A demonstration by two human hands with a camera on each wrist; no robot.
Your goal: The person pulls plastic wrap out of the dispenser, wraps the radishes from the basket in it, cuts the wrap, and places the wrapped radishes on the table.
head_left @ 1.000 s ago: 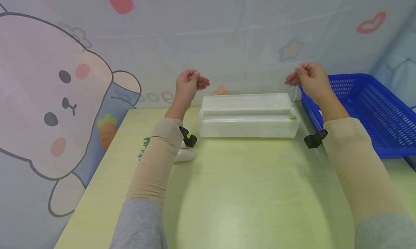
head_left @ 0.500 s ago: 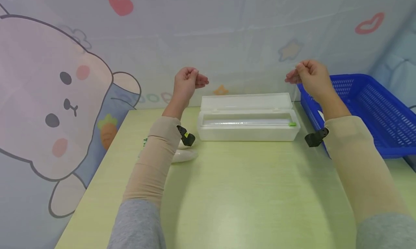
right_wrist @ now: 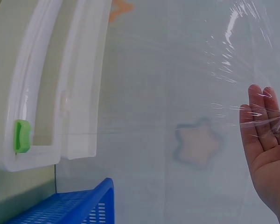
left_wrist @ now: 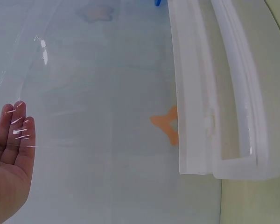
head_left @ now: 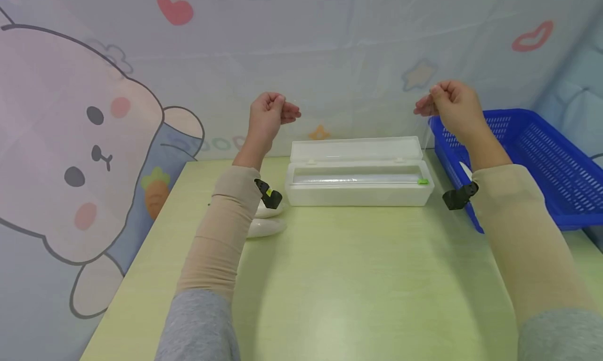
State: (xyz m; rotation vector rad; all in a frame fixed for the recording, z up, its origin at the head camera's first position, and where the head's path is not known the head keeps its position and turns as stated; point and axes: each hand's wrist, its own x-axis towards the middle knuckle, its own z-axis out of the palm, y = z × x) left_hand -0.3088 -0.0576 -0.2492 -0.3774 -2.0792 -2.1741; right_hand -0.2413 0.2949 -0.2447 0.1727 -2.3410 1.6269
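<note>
A thin, clear sheet of cling film stretches between the two raised hands, showing mainly as glints in the wrist views. My left hand pinches one corner between thumb and forefinger, the other fingers straight behind the film. My right hand pinches the opposite corner the same way, and the film bunches at its fingertips. Below and between them stands a white cling film dispenser, its lid tipped back. Inside lies the film roll. A green slide cutter sits at the right end of its front edge.
A blue plastic basket stands right of the dispenser, with something white at its left side. Two glossy white elongated things lie partly hidden under the left forearm. A printed curtain hangs behind the table.
Both hands have risen slightly, still pinching the cling film. The dispenser sits a little lower in view, and its green slide cutter stays at the right end.
</note>
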